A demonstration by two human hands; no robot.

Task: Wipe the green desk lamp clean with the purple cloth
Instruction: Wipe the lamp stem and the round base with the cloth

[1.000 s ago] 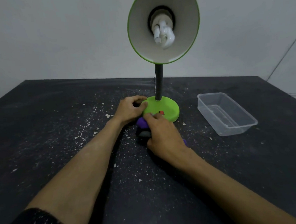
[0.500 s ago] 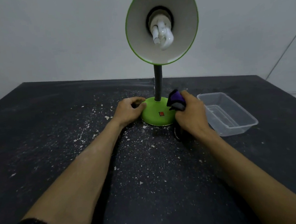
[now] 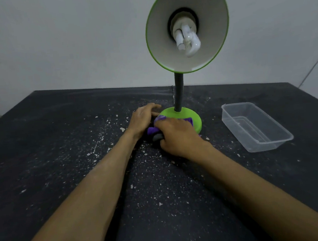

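The green desk lamp stands on the dark table: round green base (image 3: 190, 116), black stem, and a green-rimmed shade (image 3: 186, 28) with a white bulb tilted toward me. My left hand (image 3: 144, 118) rests against the base's left edge, fingers curled on it. My right hand (image 3: 176, 136) presses the purple cloth (image 3: 152, 129) onto the front left of the base. The cloth is mostly hidden under that hand, with purple and grey folds showing at its left and far side.
A clear plastic container (image 3: 256, 130) sits to the right of the lamp. White crumbs and dust (image 3: 107, 142) are scattered over the black table (image 3: 43, 147). A pale wall rises behind the table's far edge.
My right hand has swept the cloth from the base's right side around to its front left. My left hand has stayed on the base's left edge.
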